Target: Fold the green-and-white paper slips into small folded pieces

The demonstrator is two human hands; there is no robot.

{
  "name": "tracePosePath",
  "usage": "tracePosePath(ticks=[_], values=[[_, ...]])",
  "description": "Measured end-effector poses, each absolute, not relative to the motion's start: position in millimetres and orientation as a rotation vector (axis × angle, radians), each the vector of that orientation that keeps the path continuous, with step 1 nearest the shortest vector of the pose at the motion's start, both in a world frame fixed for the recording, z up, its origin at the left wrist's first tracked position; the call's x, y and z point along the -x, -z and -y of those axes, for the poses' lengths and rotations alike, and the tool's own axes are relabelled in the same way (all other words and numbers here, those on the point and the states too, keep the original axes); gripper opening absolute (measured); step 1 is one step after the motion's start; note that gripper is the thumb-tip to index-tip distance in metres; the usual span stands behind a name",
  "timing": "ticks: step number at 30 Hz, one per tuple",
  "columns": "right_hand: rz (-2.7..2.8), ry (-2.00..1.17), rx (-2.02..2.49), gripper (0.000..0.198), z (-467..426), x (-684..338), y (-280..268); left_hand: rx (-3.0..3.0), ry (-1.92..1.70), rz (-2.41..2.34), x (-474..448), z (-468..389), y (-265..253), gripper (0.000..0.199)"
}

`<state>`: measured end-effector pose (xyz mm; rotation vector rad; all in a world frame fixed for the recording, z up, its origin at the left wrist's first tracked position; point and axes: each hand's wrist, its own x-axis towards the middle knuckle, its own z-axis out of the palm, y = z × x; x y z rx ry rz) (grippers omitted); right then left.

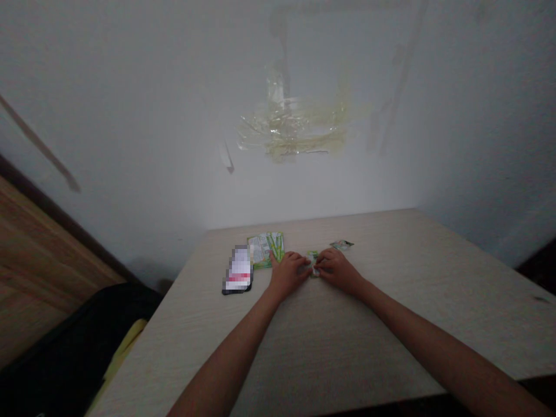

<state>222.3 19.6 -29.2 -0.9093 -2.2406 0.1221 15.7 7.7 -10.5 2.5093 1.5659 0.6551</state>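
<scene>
A small green-and-white packet (313,255) lies low over the table between my two hands; fingers cover much of it, so its exact kind is unclear. My left hand (288,272) has its fingertips closed at the packet's left edge, with one finger sticking out toward the green printed sheets. From the other side, my right hand (341,270) pinches the packet's right edge. Several green-and-white printed sheets or packets (260,249) lie overlapping just behind and left of my left hand. Beyond my right hand lies a small crumpled green-and-white wrapper or piece (341,244).
A phone (238,271) with a blurred-out screen lies left of the sheets on the pale wooden table (373,359). The table meets a white wall (174,116) bearing old clear tape (295,130). Dark and yellow cloth (124,341) sits beyond the left edge, near wooden furniture (39,255).
</scene>
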Motion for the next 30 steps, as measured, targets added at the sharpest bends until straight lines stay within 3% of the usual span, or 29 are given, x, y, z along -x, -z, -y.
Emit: tracePosePath(ticks=[30], values=[[2.278, -0.334, 0.718, 0.012, -12.7, -224.5, 19.4, -2.502, -0.708, -1.533, -12.1, -8.0, 14.2, 0.022]])
